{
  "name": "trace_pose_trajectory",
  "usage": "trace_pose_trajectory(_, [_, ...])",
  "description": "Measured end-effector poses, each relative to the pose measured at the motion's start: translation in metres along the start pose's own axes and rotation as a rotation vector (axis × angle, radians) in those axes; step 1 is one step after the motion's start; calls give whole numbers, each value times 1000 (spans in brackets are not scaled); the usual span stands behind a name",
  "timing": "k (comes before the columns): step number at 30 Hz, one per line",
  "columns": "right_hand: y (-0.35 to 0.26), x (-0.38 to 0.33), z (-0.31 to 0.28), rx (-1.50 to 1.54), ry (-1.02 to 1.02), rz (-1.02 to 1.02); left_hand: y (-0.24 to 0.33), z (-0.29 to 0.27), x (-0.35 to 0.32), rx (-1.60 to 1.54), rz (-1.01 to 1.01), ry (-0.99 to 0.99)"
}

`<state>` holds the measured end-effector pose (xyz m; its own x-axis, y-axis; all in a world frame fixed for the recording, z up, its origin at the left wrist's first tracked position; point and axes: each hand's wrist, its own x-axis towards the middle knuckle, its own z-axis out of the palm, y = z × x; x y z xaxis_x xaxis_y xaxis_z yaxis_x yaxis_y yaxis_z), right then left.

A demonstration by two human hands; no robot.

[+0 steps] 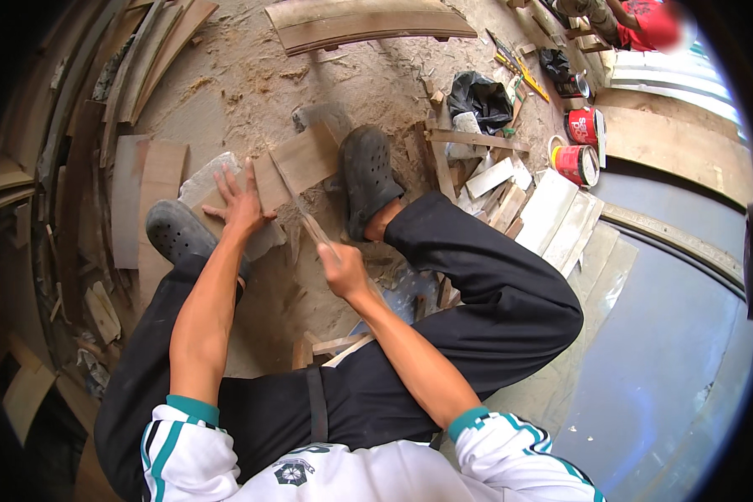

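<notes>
My left hand (241, 202) lies with fingers spread on a flat wooden board (297, 165), pressing on its left part. Closed around the handle of a hand saw, my right hand (343, 272) is to the right of the board's near edge. The saw's blade (286, 182) runs across the board from that hand toward the far side. A pale stone block (213, 174) shows under the board's left part, and a grey block (322, 113) is beyond its right part. My dark clog (368, 176) is at the board's right end; the other clog (176, 230) rests left of my left hand.
Long planks (155, 58) are stacked along the left. A wide panel (368, 21) lies at the far side. To the right are a black plastic bag (481, 100), red cans (576, 165), wood offcuts (506, 205) and a yellow-black tool (523, 71). Another person (644, 23) is at the far right.
</notes>
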<state>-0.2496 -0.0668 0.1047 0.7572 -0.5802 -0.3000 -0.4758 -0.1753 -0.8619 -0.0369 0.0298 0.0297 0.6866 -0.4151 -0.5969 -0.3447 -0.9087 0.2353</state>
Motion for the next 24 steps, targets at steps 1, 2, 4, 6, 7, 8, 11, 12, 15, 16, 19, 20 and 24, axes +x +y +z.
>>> trace_pose_trajectory(1, [-1, -3, 1, -9, 15, -4, 1, -1, -2, 4, -8, -16])
trace_pose_trajectory(2, [-2, -10, 0, -18, 33, -7, 4, -1, -3, 9, -14, -33])
trace_pose_trajectory(4, [-16, -37, -12, -5, -9, 12, -2, -6, -6, 18, -48, -40])
trace_pose_trajectory(6, [-28, -76, -45, -77, -141, 77, -5, -10, -7, 19, -60, -36])
trace_pose_trajectory(7, [-26, -74, -45, -75, -144, 74, -5, -12, -6, 28, -70, -38])
trace_pose_trajectory(8, [-21, -71, -43, -73, -150, 70, -6, -14, -5, 37, -82, -40])
trace_pose_trajectory(11, [-3, -26, -19, -66, -33, -10, 8, -6, -1, 37, -46, -56])
trace_pose_trajectory(12, [-1, -11, -8, -59, 0, -56, 7, -7, -2, 40, -50, -56])
trace_pose_trajectory(15, [0, -29, -21, -24, -11, 24, 7, -6, -6, 48, -45, -53])
trace_pose_trajectory(16, [-8, -52, -28, 27, -64, 58, 2, -7, -8, 57, -61, -50])
trace_pose_trajectory(19, [-34, -88, -51, 49, -68, 39, -10, -10, -7, 65, -88, -24])
trace_pose_trajectory(20, [-21, -77, -45, -21, -137, 54, -14, -11, -5, 63, -87, -8])
trace_pose_trajectory(24, [5, -4, -3, -26, -30, -4, 9, -5, 0, 57, -11, 12])
